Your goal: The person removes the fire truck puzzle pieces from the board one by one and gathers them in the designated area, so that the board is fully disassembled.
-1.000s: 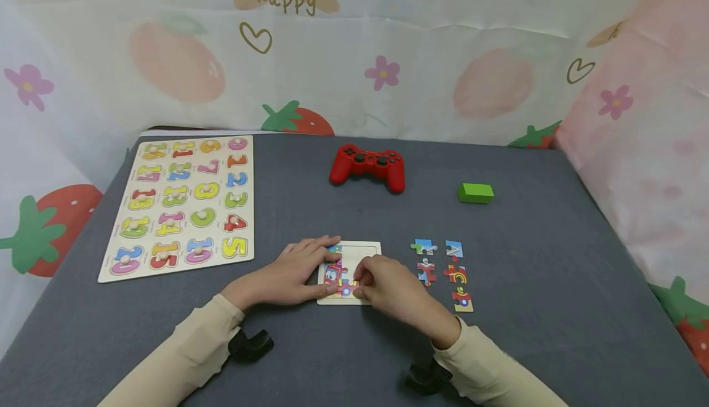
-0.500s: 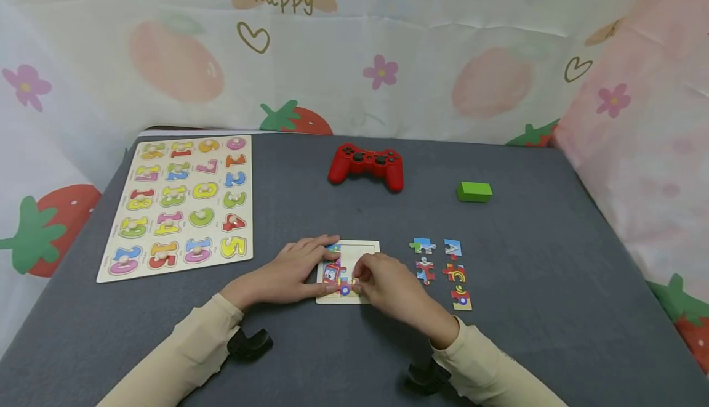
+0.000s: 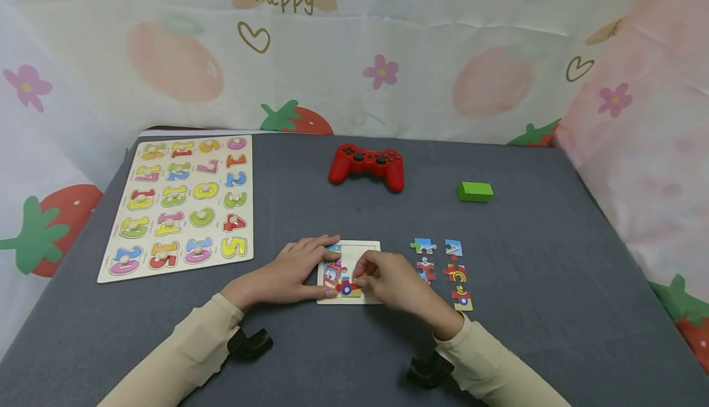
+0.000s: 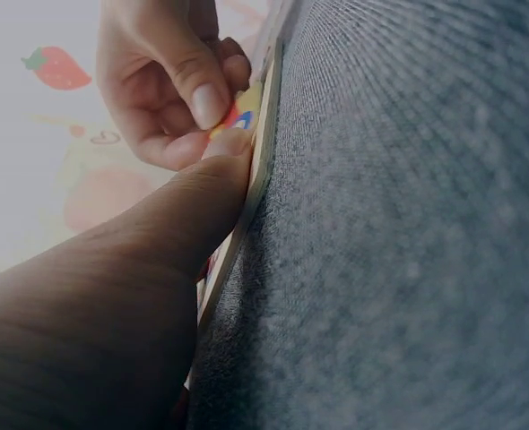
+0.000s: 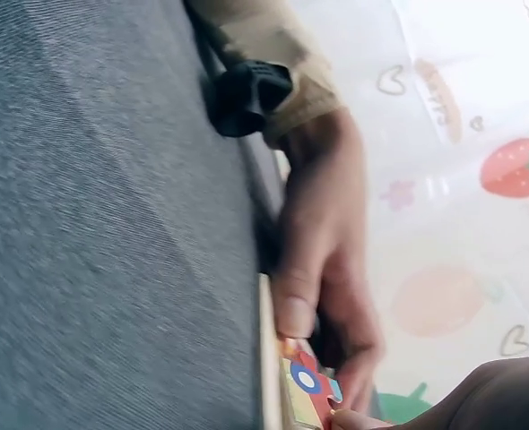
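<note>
A small jigsaw piece with a blue wheel on red and yellow (image 3: 348, 289) sits at the lower part of the pale puzzle tray (image 3: 362, 244). My right hand (image 3: 397, 281) pinches its right edge between thumb and fingers; the left wrist view shows this pinch on the wheel piece (image 4: 240, 120) too. Spread over the tray's left side, my left hand (image 3: 285, 276) rests with fairly straight fingers and partly covers other fitted pieces, among them a red one with a cartoon eye (image 3: 331, 274). In the right wrist view the wheel piece (image 5: 306, 378) lies beside the left thumb.
Several loose jigsaw pieces (image 3: 457, 273) lie in two columns right of the tray. A number peg board (image 3: 185, 210) occupies the left of the grey table (image 3: 532, 259). Farther back are a red game controller (image 3: 367, 165) and a green block (image 3: 475, 192).
The right hand's fingers have shifted slightly to the right, and more of the wheel piece shows. The left hand stays in place on the tray.
</note>
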Action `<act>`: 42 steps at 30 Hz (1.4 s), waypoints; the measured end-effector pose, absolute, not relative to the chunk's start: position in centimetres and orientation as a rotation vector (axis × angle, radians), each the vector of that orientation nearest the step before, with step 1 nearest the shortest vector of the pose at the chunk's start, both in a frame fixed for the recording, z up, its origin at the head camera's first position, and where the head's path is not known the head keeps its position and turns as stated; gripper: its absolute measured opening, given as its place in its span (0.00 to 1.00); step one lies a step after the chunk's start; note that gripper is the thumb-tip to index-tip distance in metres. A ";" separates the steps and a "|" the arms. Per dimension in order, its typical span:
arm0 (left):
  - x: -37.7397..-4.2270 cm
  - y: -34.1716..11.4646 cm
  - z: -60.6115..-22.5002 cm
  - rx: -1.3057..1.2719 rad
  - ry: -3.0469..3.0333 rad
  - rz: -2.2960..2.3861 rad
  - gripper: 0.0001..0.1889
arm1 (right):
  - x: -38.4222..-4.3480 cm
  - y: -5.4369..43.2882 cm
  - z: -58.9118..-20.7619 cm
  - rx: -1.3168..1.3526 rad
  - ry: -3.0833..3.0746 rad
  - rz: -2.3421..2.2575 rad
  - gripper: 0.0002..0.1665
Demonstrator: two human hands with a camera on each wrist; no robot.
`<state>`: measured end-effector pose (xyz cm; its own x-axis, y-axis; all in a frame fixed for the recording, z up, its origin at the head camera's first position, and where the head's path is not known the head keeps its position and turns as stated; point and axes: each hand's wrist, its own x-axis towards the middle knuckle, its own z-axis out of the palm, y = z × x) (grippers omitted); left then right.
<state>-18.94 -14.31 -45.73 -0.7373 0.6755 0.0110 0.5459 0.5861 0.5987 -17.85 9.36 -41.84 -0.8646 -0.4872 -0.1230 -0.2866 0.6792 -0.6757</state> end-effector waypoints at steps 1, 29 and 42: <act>-19.0 -14.3 -45.7 1.018 2.603 0.869 0.33 | -17.9 9.5 -41.7 -0.607 2.602 -0.984 0.04; -18.9 -14.2 -46.0 1.043 2.632 0.911 0.37 | -17.0 20.8 -39.8 -0.482 2.534 -0.895 0.04; -19.0 -14.1 -46.1 1.009 2.646 0.911 0.38 | -16.6 20.3 -40.3 -0.450 2.677 -0.778 0.06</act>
